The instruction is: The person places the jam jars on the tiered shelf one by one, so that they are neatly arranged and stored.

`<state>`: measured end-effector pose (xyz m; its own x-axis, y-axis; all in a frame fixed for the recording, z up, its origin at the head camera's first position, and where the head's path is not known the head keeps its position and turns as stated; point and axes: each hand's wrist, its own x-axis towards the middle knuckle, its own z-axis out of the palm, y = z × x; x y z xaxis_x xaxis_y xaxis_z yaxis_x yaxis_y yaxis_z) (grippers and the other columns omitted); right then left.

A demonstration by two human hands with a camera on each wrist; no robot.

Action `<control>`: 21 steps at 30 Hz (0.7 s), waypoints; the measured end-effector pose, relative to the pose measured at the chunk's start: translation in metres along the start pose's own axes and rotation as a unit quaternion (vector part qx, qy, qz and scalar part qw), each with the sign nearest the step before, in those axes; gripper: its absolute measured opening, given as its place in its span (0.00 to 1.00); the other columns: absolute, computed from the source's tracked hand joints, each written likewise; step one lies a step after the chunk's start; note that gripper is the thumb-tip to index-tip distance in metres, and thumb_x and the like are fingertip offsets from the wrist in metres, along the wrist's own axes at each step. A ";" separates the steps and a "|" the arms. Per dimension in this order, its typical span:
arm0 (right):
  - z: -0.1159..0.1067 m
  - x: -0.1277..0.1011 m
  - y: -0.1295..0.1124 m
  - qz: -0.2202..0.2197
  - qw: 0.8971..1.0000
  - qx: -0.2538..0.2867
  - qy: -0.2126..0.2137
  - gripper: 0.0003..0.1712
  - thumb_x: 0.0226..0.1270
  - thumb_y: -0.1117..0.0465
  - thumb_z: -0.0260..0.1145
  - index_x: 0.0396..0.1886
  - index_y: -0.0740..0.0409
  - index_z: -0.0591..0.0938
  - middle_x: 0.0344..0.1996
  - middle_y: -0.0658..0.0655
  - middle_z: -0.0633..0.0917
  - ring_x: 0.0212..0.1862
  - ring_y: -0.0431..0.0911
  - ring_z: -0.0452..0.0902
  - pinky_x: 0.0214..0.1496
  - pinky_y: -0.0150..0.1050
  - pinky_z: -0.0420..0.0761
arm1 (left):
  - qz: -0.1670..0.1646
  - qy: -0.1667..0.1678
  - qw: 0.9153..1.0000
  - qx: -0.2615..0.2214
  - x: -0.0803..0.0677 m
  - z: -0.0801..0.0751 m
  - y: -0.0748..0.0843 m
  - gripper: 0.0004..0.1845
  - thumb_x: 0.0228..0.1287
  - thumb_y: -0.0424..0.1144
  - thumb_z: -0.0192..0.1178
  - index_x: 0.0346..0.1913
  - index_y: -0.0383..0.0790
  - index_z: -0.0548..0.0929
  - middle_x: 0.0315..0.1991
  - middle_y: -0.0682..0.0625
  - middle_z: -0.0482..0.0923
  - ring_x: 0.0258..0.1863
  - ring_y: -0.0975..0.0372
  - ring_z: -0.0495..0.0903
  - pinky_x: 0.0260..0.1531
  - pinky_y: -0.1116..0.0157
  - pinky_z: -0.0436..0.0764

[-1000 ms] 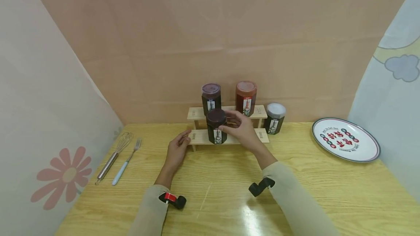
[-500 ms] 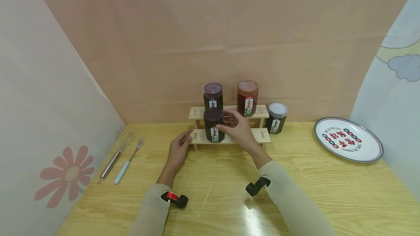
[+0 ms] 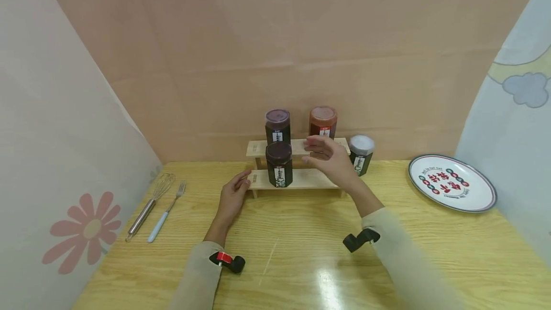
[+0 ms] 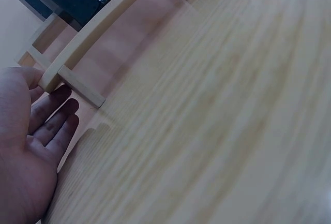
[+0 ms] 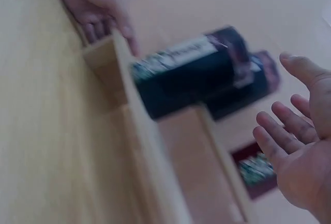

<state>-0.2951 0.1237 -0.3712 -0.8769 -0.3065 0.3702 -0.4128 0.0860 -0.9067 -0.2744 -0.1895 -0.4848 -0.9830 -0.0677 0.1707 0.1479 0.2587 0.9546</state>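
Right hand (image 3: 328, 160) hovering w/ fingers spread & empty, just right of dark-lidded dark jar (image 3: 279, 165), upright on lower step of pale two-tier wooden rack (image 3: 307, 180). Left hand (image 3: 232, 196) flat on table, fingers relaxed, touching rack's left end. Purple-lidded jar (image 3: 277, 126) & red-lidded jar (image 3: 322, 121) on upper step; white-lidded jar (image 3: 360, 154) on yellow wood table (image 3: 387, 252) beside rack.
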 end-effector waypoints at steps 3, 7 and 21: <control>-0.022 -0.001 -0.008 -0.003 1.000 -0.021 0.021 0.32 0.68 0.63 0.74 0.69 0.61 0.75 0.64 0.68 0.80 0.66 0.58 0.78 0.66 0.35 0.81 | 0.000 0.004 1.000 0.006 0.000 -0.001 0.001 0.19 0.79 0.42 0.56 0.69 0.49 0.80 0.65 0.43 0.82 0.68 0.54 0.78 0.67 0.52 0.79; -0.051 -0.001 -0.017 -0.007 0.998 -0.040 0.050 0.31 0.69 0.62 0.73 0.69 0.61 0.75 0.63 0.66 0.82 0.64 0.52 0.80 0.62 0.26 0.81 | -0.002 0.007 1.000 0.007 0.000 -0.002 0.001 0.19 0.79 0.42 0.56 0.68 0.49 0.80 0.65 0.43 0.82 0.68 0.54 0.78 0.66 0.53 0.80; -0.120 0.006 -0.011 0.033 0.985 -0.105 0.131 0.35 0.71 0.56 0.72 0.72 0.61 0.72 0.63 0.52 0.81 0.64 0.42 0.78 0.61 0.19 0.76 | -0.006 -0.002 1.000 -0.003 0.001 -0.004 -0.003 0.20 0.80 0.42 0.56 0.70 0.48 0.79 0.68 0.44 0.79 0.70 0.53 0.76 0.68 0.52 0.78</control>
<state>-0.3255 0.2345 -0.3342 -0.9253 -0.0402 0.3772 -0.3712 0.3008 -0.8785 -0.2757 -0.1941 -0.4864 -0.9851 -0.0663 0.1588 0.1374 0.2527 0.9578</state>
